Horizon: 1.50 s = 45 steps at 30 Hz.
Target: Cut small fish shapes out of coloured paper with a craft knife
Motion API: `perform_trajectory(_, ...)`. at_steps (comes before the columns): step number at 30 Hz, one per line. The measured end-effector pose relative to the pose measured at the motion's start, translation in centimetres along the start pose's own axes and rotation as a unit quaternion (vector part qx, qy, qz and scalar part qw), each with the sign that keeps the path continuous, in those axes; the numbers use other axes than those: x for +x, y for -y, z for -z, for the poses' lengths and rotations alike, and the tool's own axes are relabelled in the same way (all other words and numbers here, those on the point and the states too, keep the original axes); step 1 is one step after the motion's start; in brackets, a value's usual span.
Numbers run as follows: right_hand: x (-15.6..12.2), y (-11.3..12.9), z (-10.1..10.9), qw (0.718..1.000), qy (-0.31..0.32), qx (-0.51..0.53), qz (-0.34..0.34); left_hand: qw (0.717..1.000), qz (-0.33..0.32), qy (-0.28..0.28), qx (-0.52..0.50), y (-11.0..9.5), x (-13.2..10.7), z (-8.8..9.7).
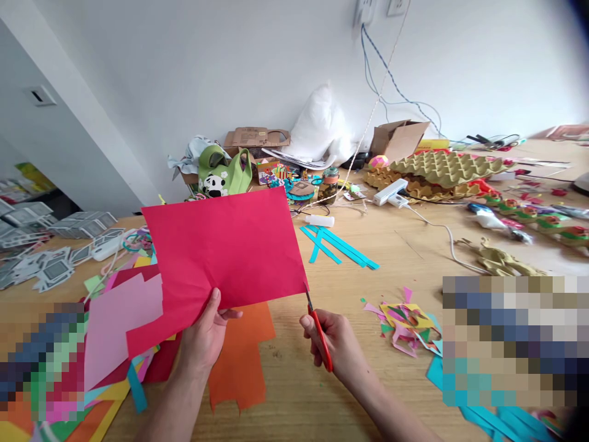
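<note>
My left hand [207, 331] grips a large sheet of red paper [225, 245] by its lower edge, thumb in front and fingers behind. The sheet is held up off the table, and a narrower part of it reaches down to the left. In my right hand [334, 341] is a pair of scissors [321, 337] with red handles. Their blades meet the sheet at its lower right corner. Beneath my left hand lies orange paper [243, 368] with cut edges. Pink paper [115, 313] rests to the left, partly behind the red sheet.
Blue paper strips [340, 242] lie beyond the scissors. Colored scraps [407, 322] are scattered on the right. Egg cartons [451, 166], a white power strip [391, 192], a green panda bag [225, 172] and a cardboard box [398, 138] stand toward the wall. Pixelated patches cover both sides.
</note>
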State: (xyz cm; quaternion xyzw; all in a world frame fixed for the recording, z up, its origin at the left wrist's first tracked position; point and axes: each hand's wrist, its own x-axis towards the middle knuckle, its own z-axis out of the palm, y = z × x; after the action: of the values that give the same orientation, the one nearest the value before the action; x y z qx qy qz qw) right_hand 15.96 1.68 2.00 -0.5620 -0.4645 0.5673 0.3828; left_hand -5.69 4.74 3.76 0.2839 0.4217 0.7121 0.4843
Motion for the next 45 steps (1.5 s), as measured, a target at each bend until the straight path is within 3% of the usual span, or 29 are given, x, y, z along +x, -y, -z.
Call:
perform_trajectory(29,-0.3,0.7,0.4,0.999,0.044,-0.01,0.021,1.0,0.005,-0.008,0.008,-0.3,-0.3,-0.1)
perform_trajectory(45,-0.2,1.1,0.4,0.999,0.029,0.003,0.012,1.0,-0.005,-0.015,0.016,-0.1,-0.5,-0.2)
